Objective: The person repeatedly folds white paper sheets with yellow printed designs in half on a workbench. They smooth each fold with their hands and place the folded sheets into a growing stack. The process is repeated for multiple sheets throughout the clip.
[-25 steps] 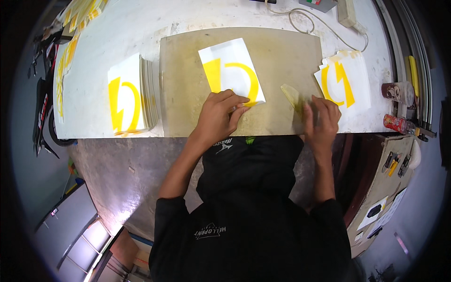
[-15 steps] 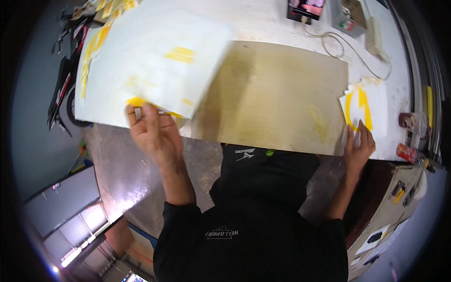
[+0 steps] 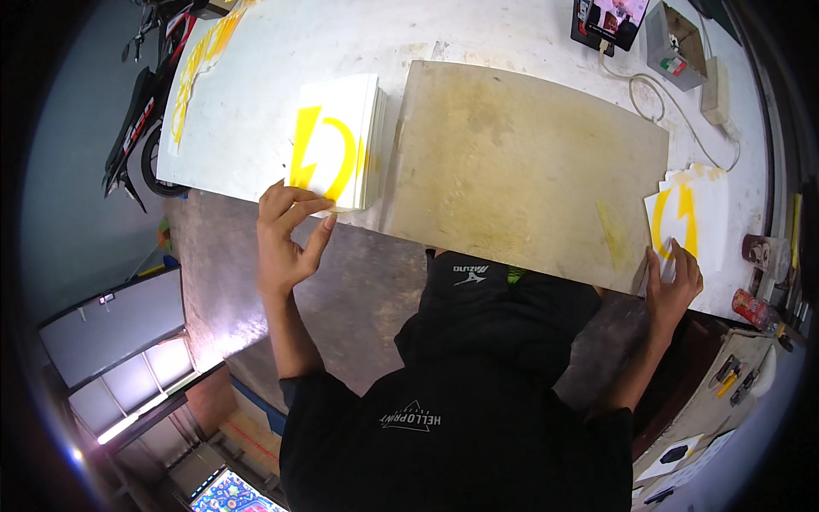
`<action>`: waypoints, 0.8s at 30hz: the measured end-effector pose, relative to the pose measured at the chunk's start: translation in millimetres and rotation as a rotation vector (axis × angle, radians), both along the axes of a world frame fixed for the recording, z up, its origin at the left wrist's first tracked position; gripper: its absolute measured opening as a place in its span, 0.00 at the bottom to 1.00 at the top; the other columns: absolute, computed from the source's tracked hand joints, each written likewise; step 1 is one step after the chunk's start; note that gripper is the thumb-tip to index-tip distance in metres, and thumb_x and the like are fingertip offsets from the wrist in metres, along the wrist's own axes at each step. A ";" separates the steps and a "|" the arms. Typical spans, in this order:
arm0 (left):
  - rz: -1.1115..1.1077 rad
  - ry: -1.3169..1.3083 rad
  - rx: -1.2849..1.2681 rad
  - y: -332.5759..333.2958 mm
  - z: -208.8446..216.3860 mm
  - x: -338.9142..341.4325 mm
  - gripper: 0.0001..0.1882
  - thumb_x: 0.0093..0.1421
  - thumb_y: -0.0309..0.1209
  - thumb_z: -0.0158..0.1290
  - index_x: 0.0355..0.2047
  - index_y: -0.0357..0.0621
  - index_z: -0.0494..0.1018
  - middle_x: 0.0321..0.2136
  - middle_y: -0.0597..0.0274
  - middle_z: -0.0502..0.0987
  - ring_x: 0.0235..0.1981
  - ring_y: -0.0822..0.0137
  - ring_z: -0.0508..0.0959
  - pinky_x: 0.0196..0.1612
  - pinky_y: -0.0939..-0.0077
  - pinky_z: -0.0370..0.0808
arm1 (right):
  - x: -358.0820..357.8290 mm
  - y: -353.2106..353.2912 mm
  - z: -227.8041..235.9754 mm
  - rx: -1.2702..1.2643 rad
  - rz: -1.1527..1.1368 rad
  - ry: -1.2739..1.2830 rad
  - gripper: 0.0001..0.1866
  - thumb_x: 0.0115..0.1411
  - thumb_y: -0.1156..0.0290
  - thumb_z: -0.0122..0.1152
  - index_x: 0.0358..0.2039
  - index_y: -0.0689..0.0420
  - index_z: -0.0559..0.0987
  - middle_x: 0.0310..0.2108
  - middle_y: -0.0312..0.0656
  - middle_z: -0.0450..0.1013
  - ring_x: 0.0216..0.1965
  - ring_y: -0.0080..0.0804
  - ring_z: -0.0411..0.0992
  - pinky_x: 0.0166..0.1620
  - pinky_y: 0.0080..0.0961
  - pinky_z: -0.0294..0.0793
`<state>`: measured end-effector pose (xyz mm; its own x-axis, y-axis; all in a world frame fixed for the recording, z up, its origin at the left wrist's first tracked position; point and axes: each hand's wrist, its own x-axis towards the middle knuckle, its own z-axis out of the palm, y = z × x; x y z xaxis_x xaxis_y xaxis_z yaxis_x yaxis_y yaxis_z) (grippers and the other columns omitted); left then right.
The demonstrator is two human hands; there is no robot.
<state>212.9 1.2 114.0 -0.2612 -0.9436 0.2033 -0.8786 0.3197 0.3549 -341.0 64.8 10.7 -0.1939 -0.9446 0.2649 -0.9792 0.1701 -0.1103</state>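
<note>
My left hand (image 3: 288, 230) is at the near edge of a stack of white sheets (image 3: 363, 94), its thumb and fingertips closed at the top sheet's edge. That top sheet shows a yellow curved shape and a jagged bolt. Far to the right, my right hand (image 3: 674, 286) rests with fingers apart on the near end of a fanned pile of white sheets (image 3: 708, 200). A similar yellow print (image 3: 685, 218) lies under its fingertips. Between the hands is a tan, stained flat board (image 3: 520, 162) with a faint yellow mark near its right side.
The white table (image 3: 230, 128) carries yellow-marked sheets (image 3: 192, 77) at far left. A phone (image 3: 616, 21), cable, grey box (image 3: 676, 47) and power strip (image 3: 717, 90) stand at back right. A cup (image 3: 762, 252) and red-labelled bottle (image 3: 755, 309) sit near the right edge.
The lifted white sheet in my left hand has come down onto the left stack, its yellow print now facing up. My right hand stays at the right pile. The view has shifted slightly.
</note>
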 end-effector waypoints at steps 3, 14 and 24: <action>0.086 0.051 -0.321 1.3 -6.6 -28.2 0.14 0.56 0.30 0.62 0.41 0.36 0.83 0.34 0.49 0.82 0.44 0.51 0.80 0.60 0.54 0.70 | -7.6 5.2 -4.2 -0.018 0.025 0.020 0.16 0.64 0.68 0.69 0.51 0.58 0.83 0.46 0.48 0.80 0.51 0.47 0.76 0.60 0.44 0.67; 0.239 1.602 0.869 -13.1 -105.6 -194.3 0.27 0.70 0.44 0.58 0.57 0.32 0.75 0.40 0.59 0.83 0.37 0.70 0.81 0.44 0.76 0.76 | 123.9 6.3 13.3 -0.140 0.620 -0.196 0.22 0.56 0.69 0.73 0.52 0.51 0.84 0.54 0.43 0.77 0.53 0.41 0.77 0.65 0.54 0.62; 0.004 1.593 0.735 -0.6 -121.7 -156.8 0.10 0.75 0.30 0.51 0.47 0.35 0.76 0.39 0.62 0.83 0.35 0.79 0.79 0.40 0.83 0.73 | 130.6 -43.5 -3.2 -0.106 0.152 -1.637 0.28 0.69 0.68 0.65 0.65 0.66 0.70 0.54 0.45 0.76 0.53 0.30 0.75 0.56 0.28 0.74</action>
<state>56.1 0.6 -7.7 -0.2472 -0.9491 -0.1951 0.4382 -0.2891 0.8511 -210.4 21.3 7.5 -0.2280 -0.9721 -0.0550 0.1764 0.0143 -0.9842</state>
